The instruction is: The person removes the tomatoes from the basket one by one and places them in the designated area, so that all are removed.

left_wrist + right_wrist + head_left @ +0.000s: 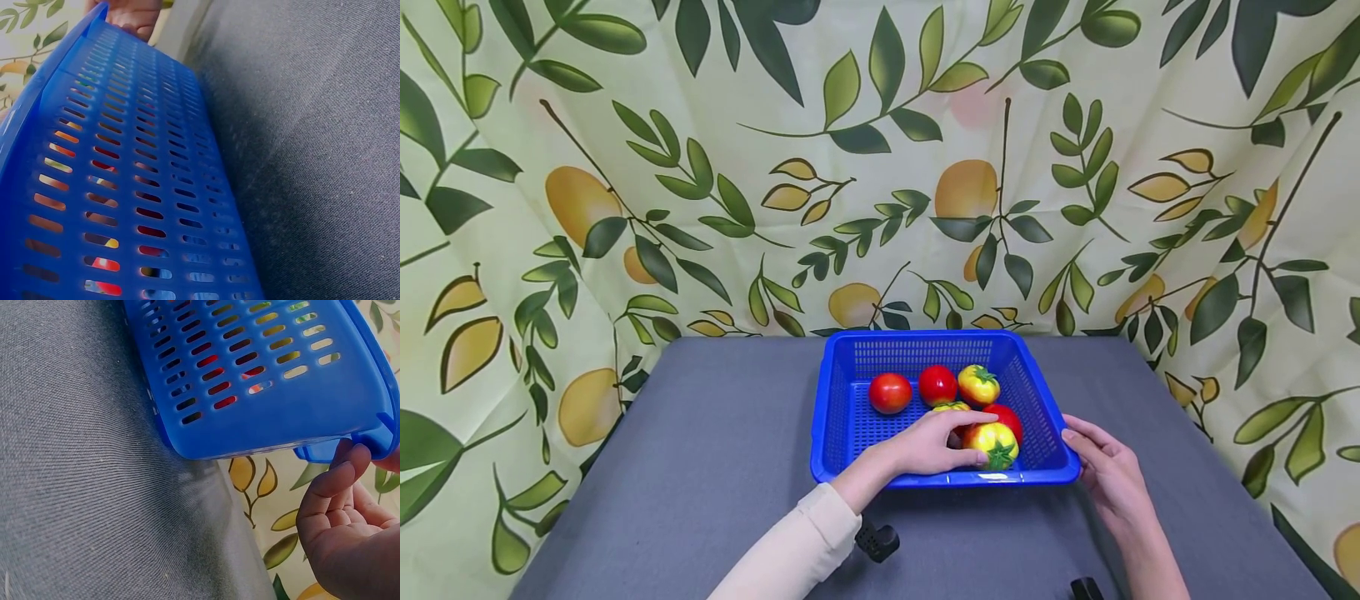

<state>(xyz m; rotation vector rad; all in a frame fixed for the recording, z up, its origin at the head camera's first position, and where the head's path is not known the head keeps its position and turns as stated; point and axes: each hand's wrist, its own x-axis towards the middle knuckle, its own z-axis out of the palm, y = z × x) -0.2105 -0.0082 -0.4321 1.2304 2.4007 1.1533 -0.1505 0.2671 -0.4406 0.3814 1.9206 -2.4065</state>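
Note:
A blue plastic basket (823,417) with slotted walls holds several red and yellow tomatoes. My left hand (925,444) reaches over its near rim, thumb and index finger around a yellow tomato (1002,450) with a green star-shaped top. Behind that one is a red tomato (1011,419), partly covered by it. Farther back sit another yellow tomato (978,386) and two red tomatoes, one in the middle (937,385) and one to the left (890,393). At the right near corner my right hand (1108,471) pinches the basket's rim, also visible in the right wrist view.
The basket stands on a table with a grey cloth (737,417). A leaf-patterned curtain (880,208) hangs behind and along the sides. Black wrist devices show under the left cuff (842,517) and near the right forearm (1146,558).

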